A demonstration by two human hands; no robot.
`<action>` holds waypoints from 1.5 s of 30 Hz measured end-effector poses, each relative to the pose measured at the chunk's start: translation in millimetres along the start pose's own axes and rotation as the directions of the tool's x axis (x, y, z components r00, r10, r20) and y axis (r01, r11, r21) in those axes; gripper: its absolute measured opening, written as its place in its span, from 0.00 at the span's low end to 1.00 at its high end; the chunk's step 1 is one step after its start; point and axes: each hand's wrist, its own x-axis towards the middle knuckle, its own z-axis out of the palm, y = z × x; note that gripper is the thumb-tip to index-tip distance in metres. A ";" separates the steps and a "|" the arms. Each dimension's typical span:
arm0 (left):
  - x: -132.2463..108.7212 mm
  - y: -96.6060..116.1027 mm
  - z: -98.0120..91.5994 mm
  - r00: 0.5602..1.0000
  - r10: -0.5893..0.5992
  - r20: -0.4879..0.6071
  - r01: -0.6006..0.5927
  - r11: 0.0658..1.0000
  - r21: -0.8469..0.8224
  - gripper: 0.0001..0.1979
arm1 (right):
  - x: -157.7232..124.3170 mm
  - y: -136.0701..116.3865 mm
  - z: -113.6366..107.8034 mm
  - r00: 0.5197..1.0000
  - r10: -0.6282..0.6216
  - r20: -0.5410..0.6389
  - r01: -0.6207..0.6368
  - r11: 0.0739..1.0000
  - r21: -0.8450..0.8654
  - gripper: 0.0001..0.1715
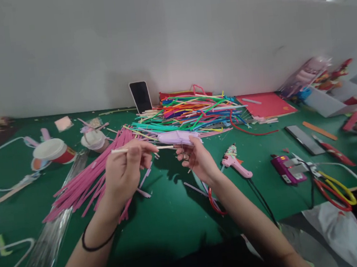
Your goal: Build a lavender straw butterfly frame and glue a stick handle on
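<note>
"Where's the lilac bundle (pixel 175 137)?"
"Gripped in the right hand (pixel 200 161), the nearer one, lying left-to-right!"
"And the left hand (pixel 123 169)?"
"Pinching a pale stick (pixel 166 147), roughly parallel, along the bundle's near side!"

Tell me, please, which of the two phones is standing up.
The phone by the wall; the other phone lies flat on the table, beside the orange stick.
</note>
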 end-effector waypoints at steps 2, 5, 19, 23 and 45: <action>11.7 6.8 6.2 0.999 0.033 -0.028 -0.034 0.999 -0.016 0.25 | -9.9 -8.7 4.8 1.000 -0.009 0.016 0.009 1.000 0.014 0.25; 26.0 19.6 13.0 0.999 0.039 -0.006 -0.040 0.997 -0.069 0.24 | -26.5 -22.1 10.1 0.996 0.022 0.090 -0.026 0.999 0.038 0.26; 76.5 -21.3 53.8 0.965 -0.169 0.202 0.221 0.937 -0.271 0.21 | -21.1 -59.3 -9.6 0.957 0.181 0.228 -0.170 0.983 -0.070 0.24; 71.8 -25.4 70.6 0.926 -0.226 0.301 0.325 0.884 -0.337 0.20 | -33.5 -69.1 -19.1 0.913 -0.401 0.076 0.379 0.765 -0.521 0.18; 80.6 -3.8 89.4 0.980 -0.127 -0.153 0.071 0.944 -0.323 0.18 | -1.4 -59.6 -31.0 0.698 -0.621 0.356 0.636 0.311 -0.706 0.12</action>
